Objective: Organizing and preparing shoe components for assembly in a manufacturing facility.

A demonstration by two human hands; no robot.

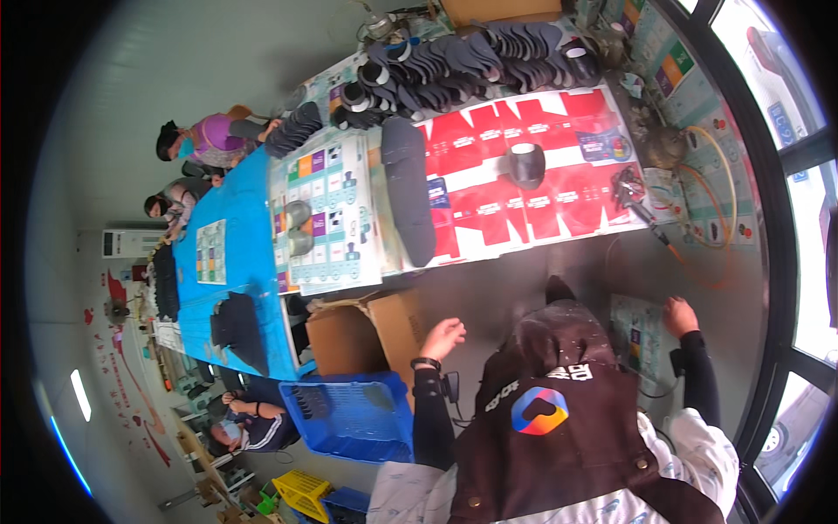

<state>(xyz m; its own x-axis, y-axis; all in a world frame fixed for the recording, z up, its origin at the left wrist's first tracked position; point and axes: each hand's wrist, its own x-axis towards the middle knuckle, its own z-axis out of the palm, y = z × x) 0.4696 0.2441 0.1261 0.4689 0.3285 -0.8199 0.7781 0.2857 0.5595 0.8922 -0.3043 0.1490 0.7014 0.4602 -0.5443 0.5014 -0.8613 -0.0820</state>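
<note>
Both my hands hang away from the table's front edge. My left hand (pixel 443 338), with a dark band at its wrist, is loosely open and holds nothing; it is nearest to a cardboard box (pixel 397 327). My right hand (pixel 679 316) has its fingers curled in, with nothing visible in them. On the table ahead, a red and white printed sheet (pixel 559 205) bears a small dark curved piece with a pale top (pixel 526 166). A stack of dark curved pieces (pixel 408 192) lies along its left side. A spray gun (pixel 633 199) with a hose rests at the right.
Many dark curved pieces (pixel 471 57) stand in rows at the table's back. A blue crate (pixel 349 415) sits at my left, before a blue-topped table (pixel 231 253). Several people (pixel 205 140) work at the left. Windows (pixel 807 210) line my right side.
</note>
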